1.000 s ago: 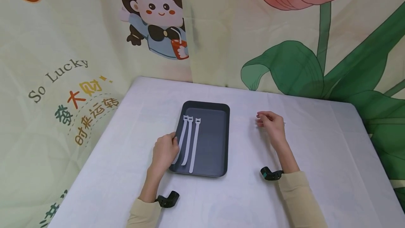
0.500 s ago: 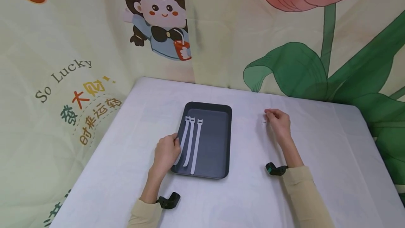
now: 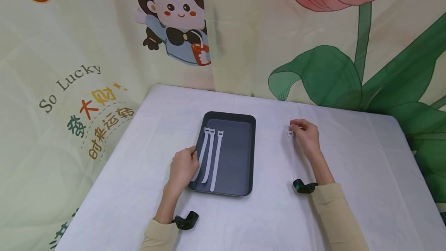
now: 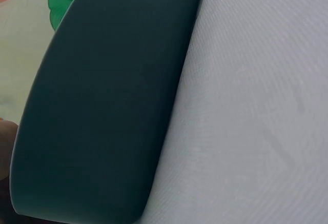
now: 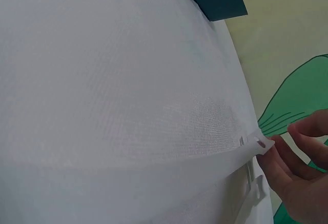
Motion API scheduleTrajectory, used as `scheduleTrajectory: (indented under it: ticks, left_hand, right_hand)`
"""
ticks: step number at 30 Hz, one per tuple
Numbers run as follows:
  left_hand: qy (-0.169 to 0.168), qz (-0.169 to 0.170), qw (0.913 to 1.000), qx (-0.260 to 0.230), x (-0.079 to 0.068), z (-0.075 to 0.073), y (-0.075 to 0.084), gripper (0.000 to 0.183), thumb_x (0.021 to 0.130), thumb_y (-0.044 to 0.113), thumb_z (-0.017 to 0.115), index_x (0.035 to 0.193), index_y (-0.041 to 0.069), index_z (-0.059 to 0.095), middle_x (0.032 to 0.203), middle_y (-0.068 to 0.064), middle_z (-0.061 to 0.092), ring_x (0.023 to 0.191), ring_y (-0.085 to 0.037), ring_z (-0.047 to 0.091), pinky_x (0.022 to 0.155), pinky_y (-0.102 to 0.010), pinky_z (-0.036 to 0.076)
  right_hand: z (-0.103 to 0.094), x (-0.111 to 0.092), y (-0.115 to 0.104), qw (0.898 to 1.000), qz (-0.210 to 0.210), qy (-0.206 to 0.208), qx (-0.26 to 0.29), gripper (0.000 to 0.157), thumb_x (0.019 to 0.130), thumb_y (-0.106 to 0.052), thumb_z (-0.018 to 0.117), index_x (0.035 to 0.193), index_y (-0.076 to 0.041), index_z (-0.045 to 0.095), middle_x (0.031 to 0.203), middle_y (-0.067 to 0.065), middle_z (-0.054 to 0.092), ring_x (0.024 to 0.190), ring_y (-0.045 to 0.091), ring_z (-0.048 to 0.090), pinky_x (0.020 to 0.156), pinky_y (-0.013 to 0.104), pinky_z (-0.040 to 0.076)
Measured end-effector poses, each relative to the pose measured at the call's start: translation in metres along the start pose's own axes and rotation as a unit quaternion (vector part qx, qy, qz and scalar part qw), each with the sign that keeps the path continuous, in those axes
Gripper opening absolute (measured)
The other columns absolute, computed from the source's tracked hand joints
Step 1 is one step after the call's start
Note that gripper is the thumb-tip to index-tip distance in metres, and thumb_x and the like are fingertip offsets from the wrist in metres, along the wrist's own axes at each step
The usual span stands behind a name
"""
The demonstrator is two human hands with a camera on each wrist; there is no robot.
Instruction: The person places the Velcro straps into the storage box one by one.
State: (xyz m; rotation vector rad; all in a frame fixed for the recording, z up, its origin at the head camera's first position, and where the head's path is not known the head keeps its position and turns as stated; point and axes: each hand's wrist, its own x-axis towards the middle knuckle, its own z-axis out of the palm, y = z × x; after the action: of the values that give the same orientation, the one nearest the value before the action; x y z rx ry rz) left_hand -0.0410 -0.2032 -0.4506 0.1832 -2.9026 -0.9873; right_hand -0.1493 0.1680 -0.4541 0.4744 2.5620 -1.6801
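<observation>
My left hand [image 3: 182, 165] grips the left rim of a dark grey rectangular tray [image 3: 237, 158] in the head view. Three white slotted cable ties [image 3: 216, 158] lie lengthwise in its left half. In the left wrist view the outer wall of the tray [image 4: 102, 101] fills much of the picture, with a fingertip [image 4: 6, 149] at its edge. To the right of the tray, my right hand [image 3: 306, 136] holds a white cable tie [image 5: 220, 162] by its slotted head, the strap trailing back toward the wrist camera. Its head [image 3: 290, 133] shows just under the fingertips.
Another white strap piece [image 5: 252, 201] appears below the held one in the right wrist view. A white cloth [image 3: 271, 220] covers the table, with a printed curtain [image 3: 240, 49] behind its back edge. Black cameras are strapped to both wrists.
My right hand has shifted slightly right, and the head of its cable tie now shows more plainly below the fingertips. My left hand keeps its grip, and the tray stays put.
</observation>
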Motion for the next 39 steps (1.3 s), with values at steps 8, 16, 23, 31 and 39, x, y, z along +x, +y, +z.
scheduleTrajectory:
  ticks: [8, 16, 23, 31, 39]
  left_hand:
    - [0.002, 0.000, 1.0000, 0.004, 0.002, 0.003, -0.001, 0.034, 0.100, 0.004, 0.055, 0.127, -0.015, 0.065, 0.120, -0.033, 0.069, 0.098, -0.040, 0.073, 0.076, -0.051, 0.059]
    - [0.002, -0.005, 1.0000, 0.004, 0.003, 0.004, 0.000, 0.034, 0.101, 0.004, 0.054, 0.128, -0.015, 0.064, 0.122, -0.033, 0.068, 0.101, -0.041, 0.073, 0.079, -0.052, 0.059]
    - [0.004, -0.004, 1.0000, 0.001, 0.003, 0.006, 0.001, 0.034, 0.101, 0.004, 0.054, 0.128, -0.014, 0.064, 0.121, -0.032, 0.069, 0.097, -0.039, 0.073, 0.077, -0.051, 0.059]
    - [0.004, -0.008, 1.0000, 0.003, 0.003, 0.005, 0.001, 0.034, 0.101, 0.005, 0.054, 0.128, -0.014, 0.065, 0.121, -0.032, 0.069, 0.098, -0.039, 0.073, 0.077, -0.051, 0.059]
    - [0.009, -0.010, 0.9999, 0.003, 0.003, 0.007, 0.002, 0.034, 0.101, 0.005, 0.055, 0.127, -0.013, 0.065, 0.121, -0.031, 0.069, 0.093, -0.036, 0.073, 0.074, -0.049, 0.059]
  right_hand:
    - [0.002, 0.000, 0.002, 1.000, -0.009, -0.015, -0.017, 0.030, 0.103, -0.017, 0.059, 0.129, -0.003, 0.067, 0.127, 0.016, 0.068, 0.108, 0.026, 0.064, 0.083, 0.022, 0.052]
    - [0.002, 0.000, 0.005, 0.998, -0.027, -0.038, -0.037, 0.032, 0.103, -0.015, 0.061, 0.130, -0.001, 0.066, 0.125, 0.020, 0.068, 0.103, 0.025, 0.065, 0.078, 0.019, 0.053]
    - [0.004, 0.007, 0.011, 0.993, -0.053, -0.031, -0.098, 0.031, 0.100, -0.012, 0.062, 0.127, 0.000, 0.068, 0.118, 0.020, 0.071, 0.102, 0.028, 0.064, 0.077, 0.022, 0.049]
    - [0.007, 0.006, 0.012, 0.989, -0.069, -0.028, -0.125, 0.029, 0.097, -0.006, 0.062, 0.124, 0.002, 0.070, 0.112, 0.021, 0.071, 0.099, 0.028, 0.063, 0.072, 0.020, 0.047]
    - [0.003, 0.001, 0.007, 0.988, -0.051, -0.044, -0.139, 0.027, 0.099, -0.010, 0.061, 0.120, 0.002, 0.073, 0.106, 0.020, 0.070, 0.085, 0.025, 0.062, 0.066, 0.023, 0.049]
